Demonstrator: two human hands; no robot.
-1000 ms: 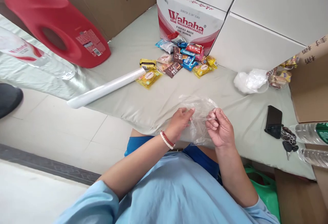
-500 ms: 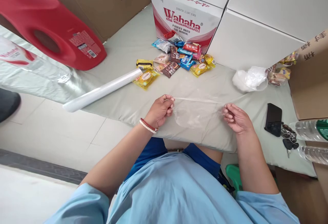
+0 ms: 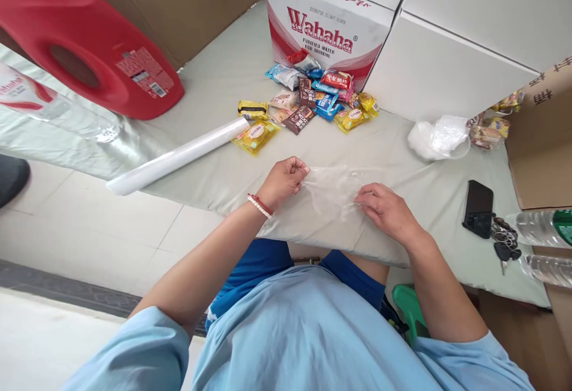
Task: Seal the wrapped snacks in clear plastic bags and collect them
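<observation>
The clear plastic bag [image 3: 333, 194] lies flat on the counter [image 3: 402, 152] near the front edge. The left hand [image 3: 283, 181] pinches its left edge shut, and the right hand [image 3: 386, 212] presses down on its right side, fingers together. To do this well, I think both hands should pull gently so the thin bag does not tear.

A red plastic jug [image 3: 84, 51] lay beside a white film roll [image 3: 179, 155]; colourful snack packets [image 3: 308, 105] fronted a Wahaha carton [image 3: 328, 27].
</observation>
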